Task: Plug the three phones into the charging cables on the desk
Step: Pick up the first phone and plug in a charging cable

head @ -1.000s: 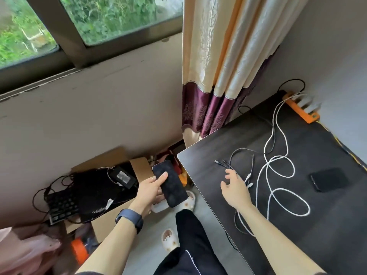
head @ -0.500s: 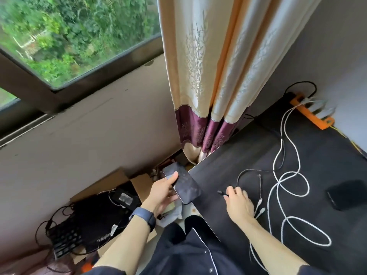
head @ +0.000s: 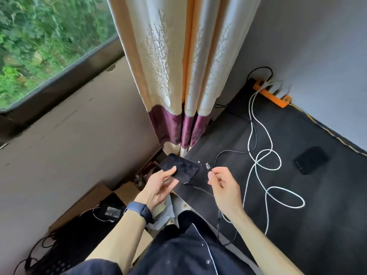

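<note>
Since half a second ago, my right hand (head: 223, 187) has lifted off the tabletop (head: 297, 195); its grip now pinches a dark cable (head: 222, 155) just behind the silver plug (head: 207, 166). Left hand (head: 158, 187) has brought the phone (head: 178, 168) closer, grip clamped on its lower end, plug just beside its edge, not inserted. Phone: black, dull, slightly blurred, over the tabletop corner. Second phone (head: 310, 160) lies flat, well apart, beyond the looped white cable (head: 266, 175).

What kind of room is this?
Probably a home bedroom or study corner: a dark desk pushed against the wall, a patterned curtain beside a window onto greenery, and an orange power strip feeding charging cables.
</note>
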A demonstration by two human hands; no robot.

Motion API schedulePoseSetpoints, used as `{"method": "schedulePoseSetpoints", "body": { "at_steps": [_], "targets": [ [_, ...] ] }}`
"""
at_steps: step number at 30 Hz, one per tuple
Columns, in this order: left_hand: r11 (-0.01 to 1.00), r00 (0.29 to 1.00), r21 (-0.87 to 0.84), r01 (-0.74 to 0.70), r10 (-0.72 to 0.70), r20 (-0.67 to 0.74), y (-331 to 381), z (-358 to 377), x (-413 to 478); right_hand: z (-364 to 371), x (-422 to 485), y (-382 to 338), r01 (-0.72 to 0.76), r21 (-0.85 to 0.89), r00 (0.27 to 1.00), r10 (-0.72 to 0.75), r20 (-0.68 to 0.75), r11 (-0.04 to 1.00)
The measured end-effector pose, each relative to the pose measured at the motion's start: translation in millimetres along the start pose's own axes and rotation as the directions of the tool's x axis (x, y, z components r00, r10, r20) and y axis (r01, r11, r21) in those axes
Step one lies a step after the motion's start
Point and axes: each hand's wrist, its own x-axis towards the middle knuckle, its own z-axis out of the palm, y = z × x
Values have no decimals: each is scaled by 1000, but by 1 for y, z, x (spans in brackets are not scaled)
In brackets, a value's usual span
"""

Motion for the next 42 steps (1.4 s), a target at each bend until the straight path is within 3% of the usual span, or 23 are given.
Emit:
{"method": "schedulePoseSetpoints", "body": {
  "at_steps": [11,18,22,25,28,31,34,37,42],
  "targets": [
    [990,982,-70,119,-106,157,7,17,-12,7,-41,-18,2,25,995,1,-102,1000],
    [988,981,-65,139,-128,148,13,21,-17,11,-39,-27,-13,106,989,29,-143,994],
    [985,981,-72,154,-143,133,14,18,-23,5,-26,-10,-264,190,931,302,-207,946],
    [985,985,-91,148,-139,106,11,10,-25,0,5,30,-490,-17,862,482,-156,871],
    [987,989,-97,131,-123,79,10,1,-24,4,31,71,-583,-191,812,568,-133,789],
    [990,993,-92,108,-102,65,13,-7,-24,10,42,90,-540,-427,833,532,-151,725],
    [992,997,-107,66,-61,49,16,-14,-25,15,46,92,-481,-496,874,443,-202,723],
    [991,999,-127,35,-31,32,19,-17,-26,18,43,74,-448,-433,893,374,-250,782],
    [991,999,-126,37,-33,33,25,-11,-23,8,17,7,-315,-190,948,298,-112,930]
  ]
}}
